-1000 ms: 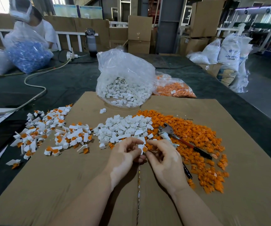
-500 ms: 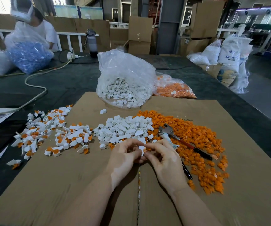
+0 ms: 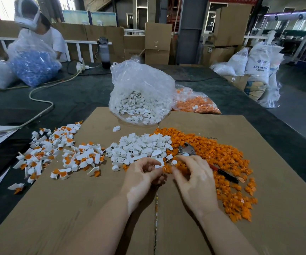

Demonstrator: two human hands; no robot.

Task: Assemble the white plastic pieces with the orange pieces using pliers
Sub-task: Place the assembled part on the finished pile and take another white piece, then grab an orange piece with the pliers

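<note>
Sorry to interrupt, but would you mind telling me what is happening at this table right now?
A person is fitting small plastic parts together by hand over a flattened brown cardboard sheet. The left hand pinches a small white plastic piece, and the right hand meets it with curled fingers. The red-handled metal pliers lie unused on the loose orange plastic pieces. A pile of loose white plastic pieces sits ahead, with finished white-and-orange assemblies on the left.

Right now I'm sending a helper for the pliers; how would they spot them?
Start at the cardboard sheet and find the orange pieces spread on its right. The pliers lie on that pile beyond the right hand: the only metal thing there, with dark handles.
</note>
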